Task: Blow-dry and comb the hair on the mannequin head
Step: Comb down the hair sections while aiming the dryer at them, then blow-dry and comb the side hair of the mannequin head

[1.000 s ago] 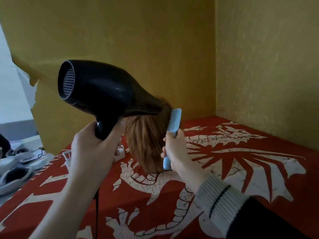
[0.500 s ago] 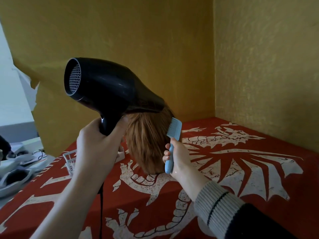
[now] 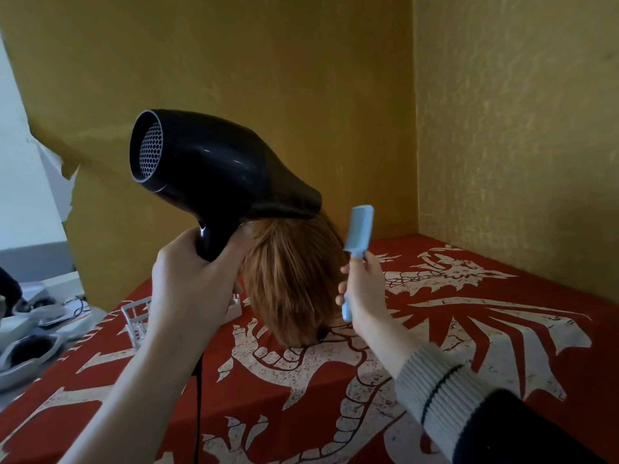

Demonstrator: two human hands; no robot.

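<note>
The mannequin head (image 3: 291, 283) with straight auburn hair stands on the red cloth, seen from behind; its face is hidden. My left hand (image 3: 191, 286) grips the handle of a black hair dryer (image 3: 214, 169), whose nozzle points down at the crown of the hair. My right hand (image 3: 363, 289) holds a light blue comb (image 3: 357, 239) upright by its handle, its teeth at the right side of the hair near the top.
A red cloth with a white dragon print (image 3: 469, 313) covers the table. A white wire rack (image 3: 135, 319) stands behind my left hand. The dryer's black cord (image 3: 198, 413) hangs down. Yellow walls close off the back and right. Grey and white items (image 3: 30, 329) lie at the far left.
The comb dropped down the right side of the hair, then rose back to the top. The dryer shifted slightly right, still aimed at the crown.
</note>
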